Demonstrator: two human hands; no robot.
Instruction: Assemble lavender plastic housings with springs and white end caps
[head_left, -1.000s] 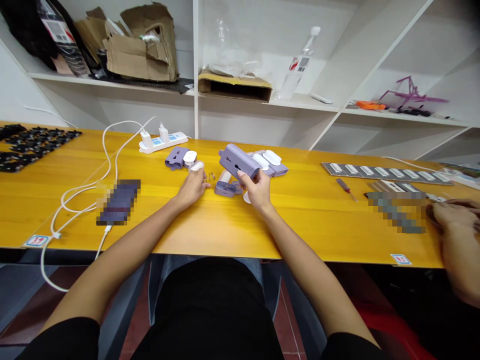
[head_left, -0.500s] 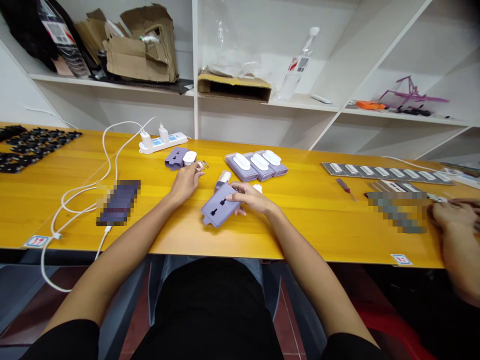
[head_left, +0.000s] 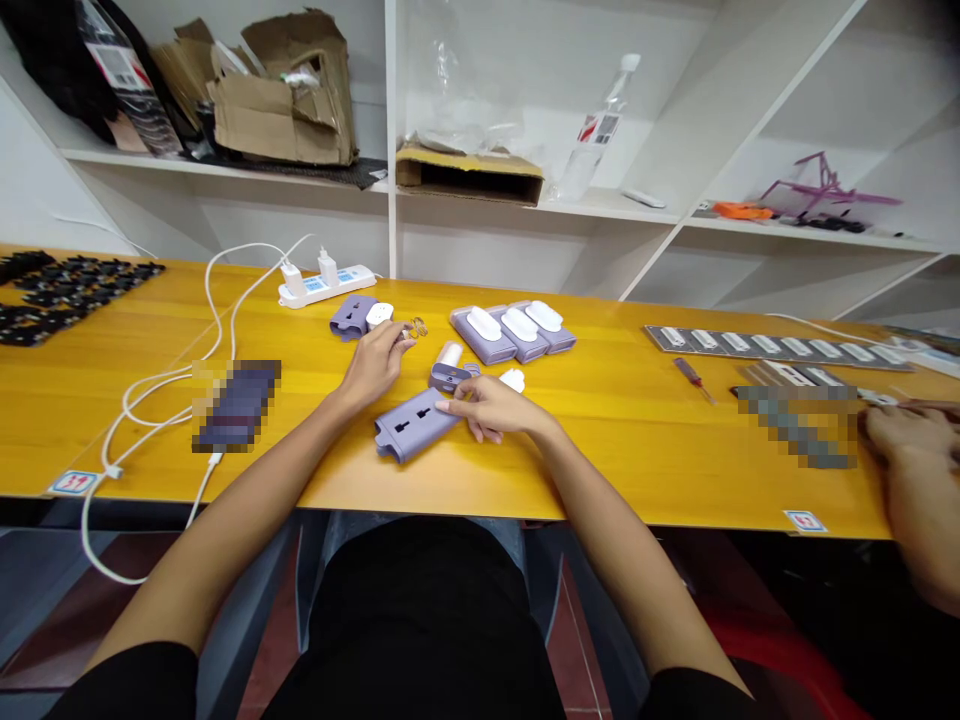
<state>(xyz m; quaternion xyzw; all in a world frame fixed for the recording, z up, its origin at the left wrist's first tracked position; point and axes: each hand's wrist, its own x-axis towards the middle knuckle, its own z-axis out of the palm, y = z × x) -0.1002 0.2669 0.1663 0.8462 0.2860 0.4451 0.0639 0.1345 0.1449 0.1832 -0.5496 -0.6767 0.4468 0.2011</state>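
A purple plastic casing (head_left: 411,427) with two dark keyhole-shaped slots lies slanted on the table in front of me. My right hand (head_left: 501,405) is beside its right end, fingers apart, fingertips at its corner. Behind that hand are a purple holder (head_left: 445,376) with a white cylinder (head_left: 450,354) and a small white piece (head_left: 513,380). My left hand (head_left: 373,362) has its fingers pinched together; what they hold, if anything, is too small to make out. Just past its fingertips lie thin wire coils (head_left: 418,327). A white round-edged piece (head_left: 379,315) and another purple casing (head_left: 351,316) are behind it.
Three purple units (head_left: 517,332) with white oval tops stand behind my hands. Left are a phone (head_left: 236,405), white cables and a power strip (head_left: 330,285). A screwdriver (head_left: 694,378), a strip of white parts (head_left: 772,346) and another person's hands (head_left: 911,440) are right.
The purple casing has gone down and left onto the table, and my right hand has loosened from it. My left hand has barely shifted; the wire coils show more clearly beyond its fingertips.
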